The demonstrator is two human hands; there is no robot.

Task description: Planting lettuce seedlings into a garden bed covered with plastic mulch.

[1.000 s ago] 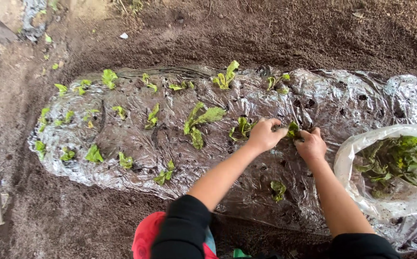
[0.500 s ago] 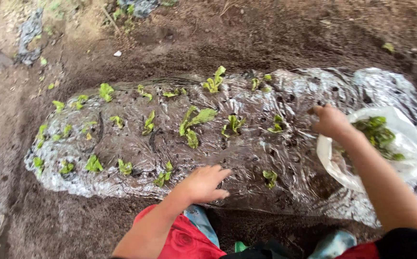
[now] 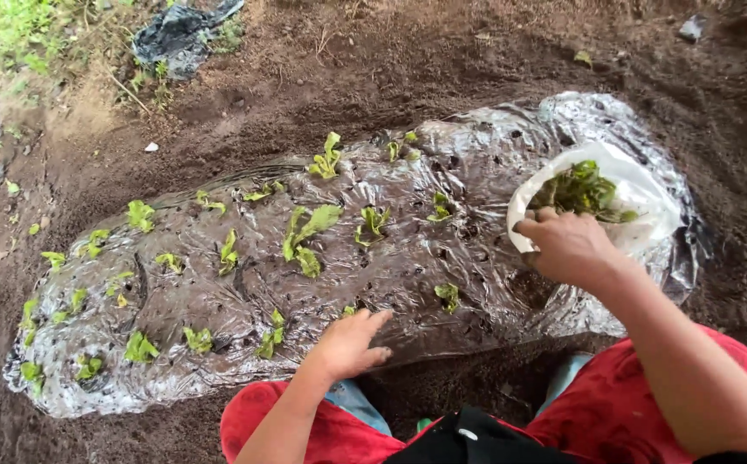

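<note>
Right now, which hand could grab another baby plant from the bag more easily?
Probably the right hand. It is already at the rim of the white bag, right beside the green seedlings inside. The left hand rests flat on the silver plastic sheet, well away from the bag.

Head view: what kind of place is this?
Likely an outdoor vegetable plot. A raised soil bed is covered in shiny plastic mulch with small green seedlings set through holes, dark bare soil around it. The right hand reaches into a white bag of seedlings.
</note>
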